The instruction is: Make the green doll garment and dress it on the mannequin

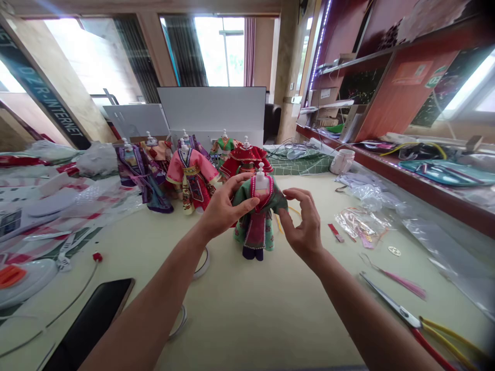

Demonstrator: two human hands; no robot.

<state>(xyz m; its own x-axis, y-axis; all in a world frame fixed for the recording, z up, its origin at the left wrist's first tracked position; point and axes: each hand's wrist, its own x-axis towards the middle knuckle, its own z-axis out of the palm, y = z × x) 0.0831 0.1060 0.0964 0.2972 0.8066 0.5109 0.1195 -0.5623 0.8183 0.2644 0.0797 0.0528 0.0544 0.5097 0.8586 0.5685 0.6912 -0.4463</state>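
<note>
A headless doll [261, 216] in a green and pink robe stands upright on the table in front of me. White beads trim its collar, and a white neck peg sticks up on top. My left hand [226, 206] grips its shoulder, with the thumb on the chest and the fingers partly hidden behind. On the other side, my right hand [303, 221] has its thumb and index finger curled around the edge of the doll's green sleeve [279, 198].
Several dressed headless dolls [193, 178] stand behind. Scissors [402, 312], a pink tassel [406, 283] and plastic bags [363, 224] lie right. A phone [93, 324], a cable [77, 296] and tape rolls [203, 264] lie left. A mug [342, 161] stands far right.
</note>
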